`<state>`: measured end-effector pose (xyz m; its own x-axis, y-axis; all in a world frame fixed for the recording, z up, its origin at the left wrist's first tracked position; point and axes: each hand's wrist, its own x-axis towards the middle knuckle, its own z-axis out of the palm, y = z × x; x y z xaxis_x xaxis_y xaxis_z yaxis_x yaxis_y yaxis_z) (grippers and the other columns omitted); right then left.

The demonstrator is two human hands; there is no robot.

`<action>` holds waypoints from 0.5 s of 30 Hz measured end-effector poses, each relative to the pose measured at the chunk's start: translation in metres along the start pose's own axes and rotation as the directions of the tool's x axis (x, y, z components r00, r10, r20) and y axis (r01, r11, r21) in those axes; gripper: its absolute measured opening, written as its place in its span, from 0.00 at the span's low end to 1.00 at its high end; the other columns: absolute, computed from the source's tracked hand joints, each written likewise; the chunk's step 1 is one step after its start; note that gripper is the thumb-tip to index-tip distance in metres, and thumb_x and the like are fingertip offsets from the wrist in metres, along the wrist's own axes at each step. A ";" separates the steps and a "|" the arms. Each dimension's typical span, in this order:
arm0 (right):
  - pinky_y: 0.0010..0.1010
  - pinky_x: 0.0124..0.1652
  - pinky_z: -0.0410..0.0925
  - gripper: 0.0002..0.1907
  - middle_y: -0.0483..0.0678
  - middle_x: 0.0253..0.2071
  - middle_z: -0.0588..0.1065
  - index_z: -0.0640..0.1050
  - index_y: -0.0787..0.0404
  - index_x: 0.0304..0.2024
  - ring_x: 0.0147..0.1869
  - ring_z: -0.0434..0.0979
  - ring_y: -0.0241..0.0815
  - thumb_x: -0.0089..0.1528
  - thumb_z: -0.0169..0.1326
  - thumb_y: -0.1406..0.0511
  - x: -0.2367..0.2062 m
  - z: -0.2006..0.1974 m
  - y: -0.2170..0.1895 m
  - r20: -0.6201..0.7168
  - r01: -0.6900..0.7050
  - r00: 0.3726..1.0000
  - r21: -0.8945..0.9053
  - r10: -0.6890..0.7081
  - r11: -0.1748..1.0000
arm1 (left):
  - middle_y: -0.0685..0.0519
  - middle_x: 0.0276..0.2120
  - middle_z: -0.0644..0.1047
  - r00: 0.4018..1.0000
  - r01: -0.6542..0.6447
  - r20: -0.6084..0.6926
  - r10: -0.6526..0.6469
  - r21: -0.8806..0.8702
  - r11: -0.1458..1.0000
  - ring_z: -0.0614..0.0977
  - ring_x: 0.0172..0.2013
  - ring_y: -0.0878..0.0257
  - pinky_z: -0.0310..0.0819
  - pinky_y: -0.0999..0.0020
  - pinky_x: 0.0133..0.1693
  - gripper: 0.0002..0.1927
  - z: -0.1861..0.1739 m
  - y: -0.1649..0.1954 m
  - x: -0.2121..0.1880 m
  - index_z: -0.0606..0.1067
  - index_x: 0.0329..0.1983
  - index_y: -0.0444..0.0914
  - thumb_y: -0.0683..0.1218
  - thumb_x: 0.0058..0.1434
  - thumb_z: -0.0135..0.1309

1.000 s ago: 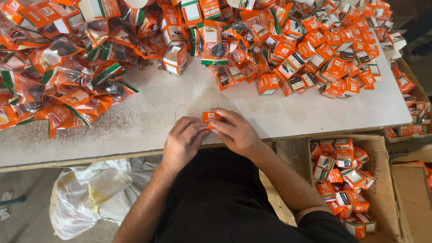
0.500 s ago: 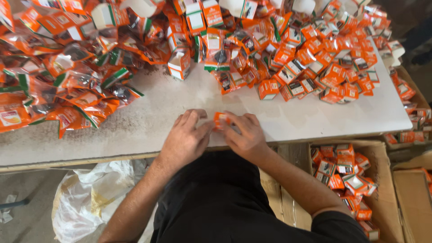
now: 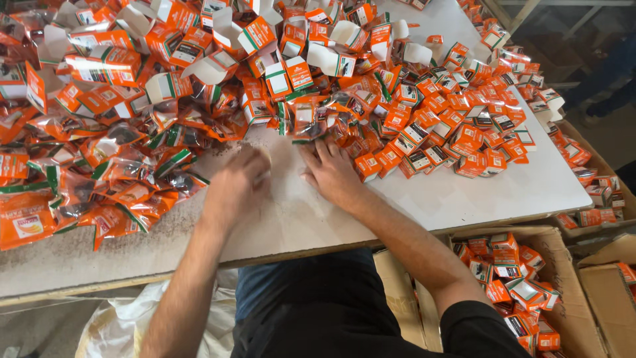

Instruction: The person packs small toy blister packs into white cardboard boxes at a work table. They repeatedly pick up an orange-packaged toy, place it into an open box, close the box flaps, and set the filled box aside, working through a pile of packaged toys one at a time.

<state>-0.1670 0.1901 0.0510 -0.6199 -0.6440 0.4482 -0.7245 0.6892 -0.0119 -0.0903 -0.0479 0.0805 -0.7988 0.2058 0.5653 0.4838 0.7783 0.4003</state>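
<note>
Orange foil sachets (image 3: 301,116) lay heaped at the far edge of the white tabletop (image 3: 464,192), among small orange cartons, some open-flapped (image 3: 262,33), others closed (image 3: 464,139). The right hand (image 3: 331,171) rested flat, fingers spread, its tips touching the nearest sachet. The left hand (image 3: 235,185) was blurred and loosely curled; whether it pinched anything could not be told. Judging by this, picking up a fresh sachet was in hand; closing the fingers on one and taking an open carton would seem called for. A cardboard box (image 3: 517,278) of filled cartons stood below on the right.
</note>
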 end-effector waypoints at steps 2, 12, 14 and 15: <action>0.54 0.53 0.64 0.34 0.60 0.50 0.69 0.72 0.63 0.65 0.54 0.69 0.62 0.61 0.62 0.53 -0.009 -0.007 -0.010 0.065 -0.029 0.998 0.055 0.025 0.998 | 0.47 0.43 0.77 0.999 0.050 -0.021 -0.050 -0.021 0.999 0.80 0.44 0.45 0.78 0.52 0.44 0.13 -0.002 0.023 -0.023 0.76 0.39 0.38 0.44 0.52 0.65; 0.55 0.61 0.62 0.15 0.62 0.58 0.72 0.70 0.64 0.40 0.62 0.68 0.68 0.56 0.62 0.68 -0.086 -0.045 -0.054 -0.139 0.077 0.990 0.485 -0.010 0.871 | 0.45 0.45 0.76 0.988 0.111 -0.100 -0.116 -0.054 0.992 0.79 0.45 0.45 0.78 0.54 0.44 0.27 0.003 0.083 -0.066 0.75 0.40 0.35 0.52 0.43 0.72; 0.50 0.58 0.66 0.15 0.58 0.52 0.74 0.71 0.65 0.43 0.57 0.73 0.63 0.56 0.59 0.72 -0.092 -0.041 -0.055 -0.134 0.033 0.990 0.523 0.043 0.852 | 0.47 0.44 0.76 0.991 0.110 -0.072 -0.114 -0.062 0.992 0.79 0.44 0.46 0.78 0.54 0.44 0.27 0.007 0.085 -0.064 0.75 0.40 0.35 0.53 0.43 0.73; 0.49 0.55 0.68 0.17 0.58 0.48 0.74 0.72 0.66 0.46 0.54 0.74 0.62 0.54 0.58 0.74 -0.096 -0.039 -0.056 -0.138 0.002 0.987 0.502 0.078 0.865 | 0.47 0.44 0.76 0.992 0.099 -0.078 -0.103 -0.056 0.994 0.79 0.44 0.46 0.78 0.54 0.44 0.28 0.009 0.085 -0.063 0.75 0.40 0.36 0.54 0.42 0.73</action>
<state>-0.0553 0.2267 0.0433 -0.6269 -0.5364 0.5651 -0.7791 0.4279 -0.4582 -0.0022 0.0109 0.0722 -0.8144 0.0776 0.5751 0.4213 0.7606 0.4939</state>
